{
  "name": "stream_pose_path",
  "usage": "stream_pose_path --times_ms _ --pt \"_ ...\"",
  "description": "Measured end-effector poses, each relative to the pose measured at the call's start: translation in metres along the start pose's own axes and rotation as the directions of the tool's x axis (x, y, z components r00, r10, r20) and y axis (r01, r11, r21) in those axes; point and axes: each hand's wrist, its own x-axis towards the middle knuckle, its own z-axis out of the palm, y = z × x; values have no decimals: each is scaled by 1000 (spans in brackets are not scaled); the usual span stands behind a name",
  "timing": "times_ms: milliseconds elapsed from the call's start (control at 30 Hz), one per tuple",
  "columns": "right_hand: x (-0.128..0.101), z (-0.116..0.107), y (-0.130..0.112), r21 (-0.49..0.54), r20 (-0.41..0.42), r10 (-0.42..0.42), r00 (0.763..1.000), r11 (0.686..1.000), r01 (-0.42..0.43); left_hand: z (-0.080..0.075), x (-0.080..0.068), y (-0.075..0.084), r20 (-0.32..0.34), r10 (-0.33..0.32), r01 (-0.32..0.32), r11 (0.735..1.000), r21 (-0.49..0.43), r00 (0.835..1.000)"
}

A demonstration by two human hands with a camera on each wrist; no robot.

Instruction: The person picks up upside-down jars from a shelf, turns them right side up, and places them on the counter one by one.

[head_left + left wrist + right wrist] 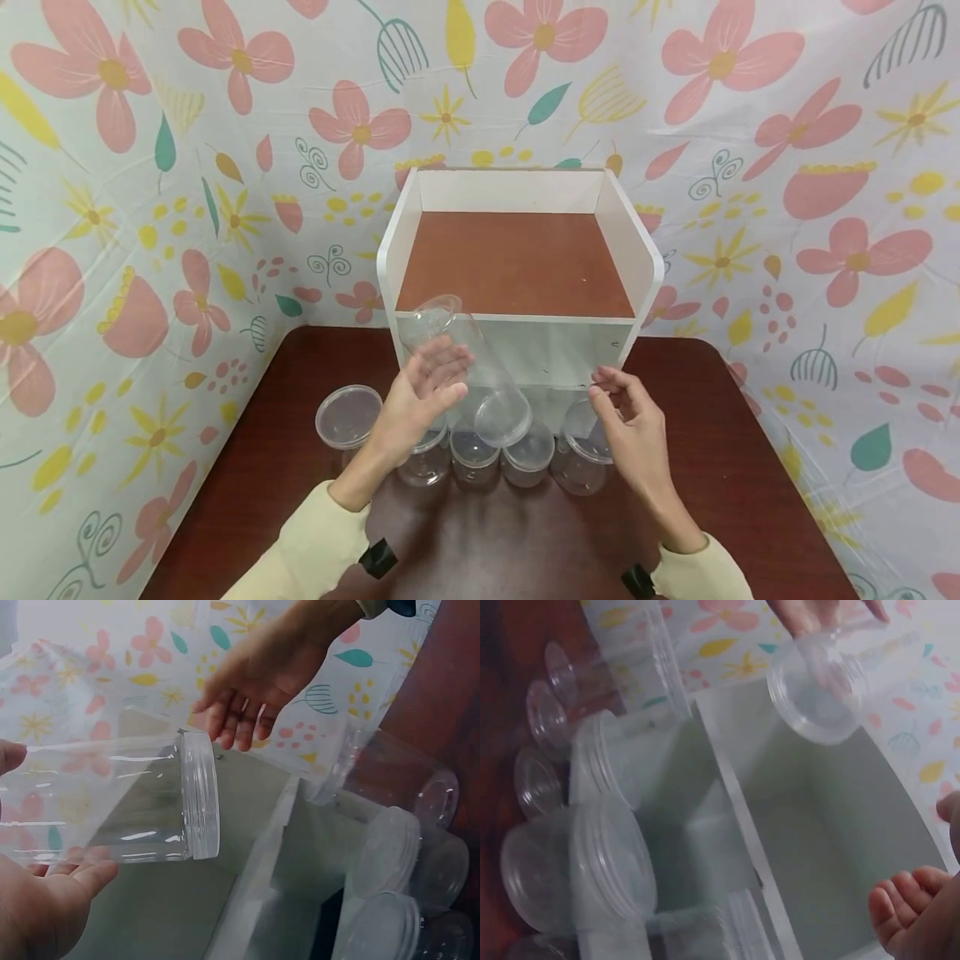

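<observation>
In the head view, my left hand [422,390] holds a tall clear plastic jar [486,362] tilted in the air, with its lid end [504,419] towards the lower right. The left wrist view shows this jar [112,799] between the thumb and fingers of my left hand [45,907]. My right hand [633,425] hovers to the right with loosely bent fingers, holding nothing. It appears bare in the right wrist view too, the hand [919,907] being apart from the jar [817,694].
Several lidded clear jars stand in a row on the dark table [247,483], from a jar [349,421] at left to a jar [583,458] at right. Behind them is a white shelf unit [643,250] with a brown top board [517,262]. Floral cloth [855,275] covers the walls.
</observation>
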Motion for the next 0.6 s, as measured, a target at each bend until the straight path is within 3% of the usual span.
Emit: stream_pose_path --times_ms 167,367,600 --pt "-12 8 1 111 120 -58 991 993 45 1 -2 -6 -10 -2 2 1000 -6 1000" --pt "-20 14 4 156 243 -161 957 980 125 1 -2 -13 -19 20 -20 1000 7 1000" --pt "-30 21 9 137 357 -124 926 987 79 2 -3 -21 -21 41 -42 999 -33 999"
